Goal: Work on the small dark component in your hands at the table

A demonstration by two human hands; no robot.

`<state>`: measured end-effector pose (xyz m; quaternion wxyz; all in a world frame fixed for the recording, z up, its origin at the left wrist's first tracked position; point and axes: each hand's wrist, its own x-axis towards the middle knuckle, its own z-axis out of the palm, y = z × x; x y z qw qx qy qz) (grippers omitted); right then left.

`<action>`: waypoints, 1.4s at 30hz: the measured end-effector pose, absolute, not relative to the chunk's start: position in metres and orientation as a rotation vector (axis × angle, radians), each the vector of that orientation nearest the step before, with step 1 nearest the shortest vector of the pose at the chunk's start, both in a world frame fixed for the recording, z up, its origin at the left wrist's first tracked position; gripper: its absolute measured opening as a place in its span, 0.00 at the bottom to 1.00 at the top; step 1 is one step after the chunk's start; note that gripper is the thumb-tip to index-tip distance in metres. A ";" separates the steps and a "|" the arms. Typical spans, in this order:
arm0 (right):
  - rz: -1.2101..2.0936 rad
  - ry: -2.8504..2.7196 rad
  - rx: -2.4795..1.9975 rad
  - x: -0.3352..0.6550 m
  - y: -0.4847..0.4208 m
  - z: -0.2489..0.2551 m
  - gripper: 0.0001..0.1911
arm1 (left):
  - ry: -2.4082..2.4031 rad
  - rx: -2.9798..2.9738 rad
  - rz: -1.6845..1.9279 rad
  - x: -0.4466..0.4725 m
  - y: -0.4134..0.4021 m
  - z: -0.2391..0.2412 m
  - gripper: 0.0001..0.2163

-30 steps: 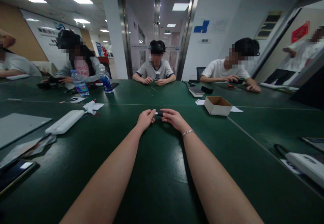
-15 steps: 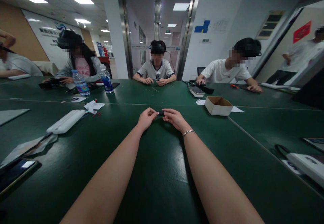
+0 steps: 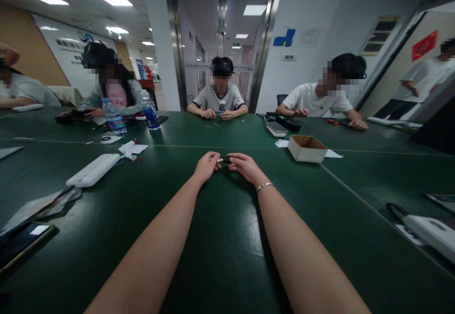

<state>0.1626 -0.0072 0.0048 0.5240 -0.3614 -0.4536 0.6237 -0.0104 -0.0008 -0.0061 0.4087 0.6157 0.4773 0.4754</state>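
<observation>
Both my forearms stretch out over a dark green table (image 3: 220,238). My left hand (image 3: 205,166) and my right hand (image 3: 244,166) meet at the table's middle, fingers pinched together on a small dark object with a silvery end (image 3: 223,160). Each hand grips one end of it just above the tabletop. A thin bracelet (image 3: 264,186) circles my right wrist. What the small object is I cannot make out.
A white oblong case (image 3: 93,170) lies at left, a phone (image 3: 21,239) and papers near the left edge. An open cardboard box (image 3: 305,147) sits at right, a white device (image 3: 432,230) far right. Two water bottles (image 3: 113,117) stand beyond. Several people sit around the table.
My hands hold almost still on the small object. A grey flat item at the far left has slid out of view. The seated person at right has moved a hand.
</observation>
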 end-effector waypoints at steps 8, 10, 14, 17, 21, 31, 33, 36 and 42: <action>1.499 -1.104 -0.857 0.163 -0.006 0.004 0.09 | 1.200 1.629 1.217 -0.011 0.002 -0.009 0.14; 1.494 -1.107 -0.865 0.164 -0.006 0.004 0.10 | 1.203 1.684 1.256 -0.011 0.002 -0.009 0.14; 1.492 -1.119 -0.869 0.164 -0.007 0.004 0.10 | 1.176 1.646 1.214 -0.011 0.000 -0.007 0.14; 1.496 -1.110 -0.867 0.163 -0.007 0.005 0.09 | 1.196 1.672 1.213 -0.011 -0.001 -0.006 0.15; 1.501 -1.104 -0.864 0.163 -0.008 0.006 0.09 | 1.164 1.638 1.194 -0.010 -0.001 -0.007 0.15; 1.510 -1.114 -0.876 0.163 -0.007 0.006 0.10 | 1.186 1.712 1.199 -0.009 -0.004 -0.006 0.15; 1.508 -1.114 -0.873 0.164 -0.007 0.006 0.10 | 1.181 1.706 1.199 -0.008 -0.005 -0.005 0.15; 1.509 -1.114 -0.873 0.163 -0.008 0.007 0.09 | 1.177 1.676 1.146 -0.008 -0.006 -0.005 0.14; 1.503 -1.103 -0.873 0.163 -0.009 0.008 0.09 | 1.222 1.668 1.157 -0.009 -0.005 -0.005 0.14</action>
